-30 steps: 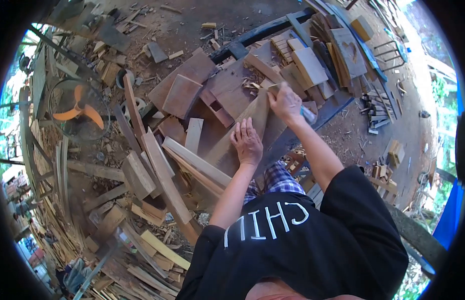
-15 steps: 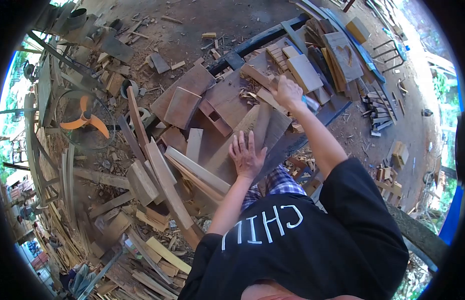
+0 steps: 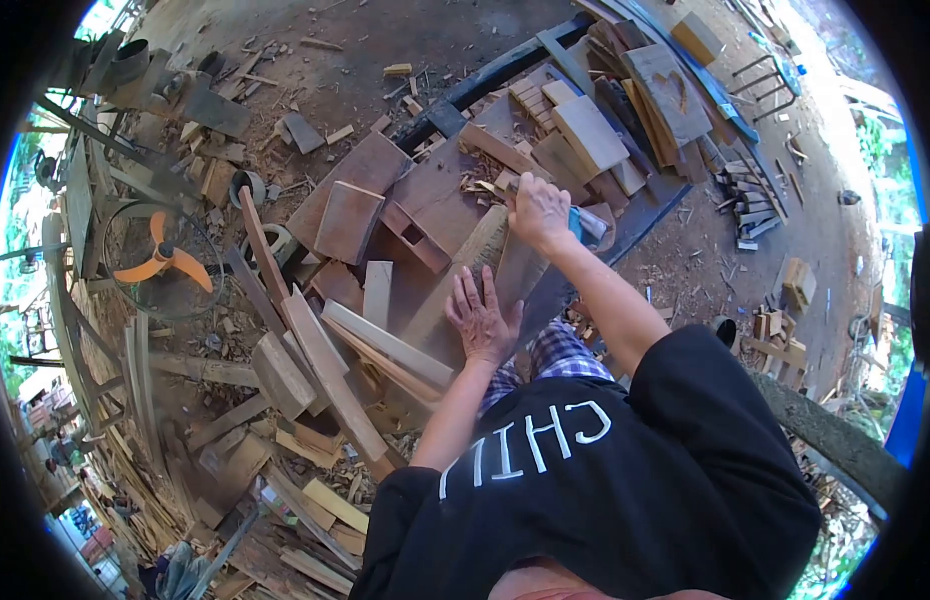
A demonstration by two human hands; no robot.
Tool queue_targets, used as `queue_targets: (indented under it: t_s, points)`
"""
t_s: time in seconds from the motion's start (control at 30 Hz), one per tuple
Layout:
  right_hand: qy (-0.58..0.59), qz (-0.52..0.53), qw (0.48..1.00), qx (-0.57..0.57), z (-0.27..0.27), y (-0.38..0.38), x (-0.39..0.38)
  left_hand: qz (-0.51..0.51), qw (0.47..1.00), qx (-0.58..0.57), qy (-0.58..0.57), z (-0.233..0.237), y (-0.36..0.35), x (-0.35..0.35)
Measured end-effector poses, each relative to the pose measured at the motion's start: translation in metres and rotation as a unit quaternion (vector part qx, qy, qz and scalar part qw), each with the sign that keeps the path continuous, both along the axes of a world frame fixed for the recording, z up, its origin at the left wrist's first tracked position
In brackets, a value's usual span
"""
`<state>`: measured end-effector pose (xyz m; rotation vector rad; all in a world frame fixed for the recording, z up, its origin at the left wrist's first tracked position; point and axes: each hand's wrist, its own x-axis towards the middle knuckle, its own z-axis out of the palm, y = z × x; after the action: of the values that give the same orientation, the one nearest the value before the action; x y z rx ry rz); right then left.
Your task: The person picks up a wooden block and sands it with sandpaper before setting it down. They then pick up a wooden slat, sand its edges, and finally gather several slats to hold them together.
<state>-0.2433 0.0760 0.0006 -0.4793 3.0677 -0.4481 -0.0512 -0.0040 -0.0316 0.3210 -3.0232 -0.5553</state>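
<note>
My left hand (image 3: pixel 483 318) lies with fingers spread on a wooden board (image 3: pixel 455 275) in front of my lap. My right hand (image 3: pixel 541 212) is closed near the far end of that board. What it grips is mostly hidden under the fingers; a teal and silvery part (image 3: pixel 587 224) shows beside the wrist. Wood shavings (image 3: pixel 480 187) lie just beyond this hand. To the left of the board are a reddish wooden piece with a square hole (image 3: pixel 415 237) and a square block (image 3: pixel 352 222).
Wooden blocks (image 3: pixel 590 137) and a board with a heart-shaped mark (image 3: pixel 670 92) crowd the far right. An orange-bladed fan (image 3: pixel 163 260) stands at left. Long wood strips (image 3: pixel 330 375) lean near my left arm. Scraps cover the ground, and a stool (image 3: pixel 770 75) stands at far right.
My right hand has come nearer along the board, towards my body and my left hand, with the teal part moving along. My left hand stays on the board. The view has shifted slightly.
</note>
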Motion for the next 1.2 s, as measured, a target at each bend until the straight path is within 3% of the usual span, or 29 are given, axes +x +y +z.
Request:
queue_targets:
  t_s: [0.03,0.1,0.2,0.4,0.47,0.53,0.63,0.67,0.77,0.87,0.93,1.07,1.1,1.2]
  points:
    - [-0.024,-0.005,1.000,0.010,0.003,-0.002,-0.004,0.001,1.000,-0.008,0.001,0.000,0.000,0.001]
    - [0.033,0.032,0.999,0.008,-0.004,0.006,0.045,0.004,1.000,-0.013,0.006,-0.003,-0.001,-0.001]
    - [-0.090,0.070,0.993,0.012,0.017,0.009,0.079,0.001,1.000,0.007,-0.003,-0.006,-0.003,0.000]
    - [-0.007,-0.011,1.000,-0.025,0.009,-0.018,-0.003,0.013,1.000,0.006,-0.002,0.005,-0.001,-0.002]
    - [0.027,0.007,0.999,-0.030,0.009,-0.007,0.033,0.015,1.000,0.010,0.015,-0.001,-0.002,-0.004]
    - [-0.055,0.047,0.997,0.026,0.017,0.001,0.083,0.004,1.000,0.018,0.002,-0.005,-0.003,-0.001]
    - [-0.045,0.049,0.997,0.032,0.010,0.000,0.068,0.013,1.000,0.022,0.009,-0.005,-0.002,-0.001]
    - [0.041,0.014,0.999,-0.014,0.003,-0.006,0.048,0.015,1.000,0.022,0.004,-0.003,-0.002,0.000]
    - [-0.008,-0.005,1.000,-0.009,-0.002,-0.013,0.000,0.012,1.000,0.014,-0.012,0.003,-0.002,-0.003]
    - [0.054,0.022,0.998,-0.018,0.002,-0.006,0.032,0.016,1.000,0.021,0.016,0.002,-0.002,-0.001]
    - [-0.053,0.058,0.997,0.018,0.011,0.001,0.087,0.014,1.000,0.025,0.011,0.001,-0.003,-0.002]
    - [0.034,0.008,0.999,0.008,-0.004,-0.010,0.035,0.021,0.999,0.036,0.005,0.000,-0.001,-0.002]
    - [0.002,0.005,1.000,0.007,0.000,-0.015,0.006,0.022,0.999,0.035,0.001,0.001,-0.002,-0.002]
    - [0.051,0.018,0.999,0.001,0.002,-0.014,0.005,0.021,0.999,0.033,0.001,0.000,-0.002,-0.001]
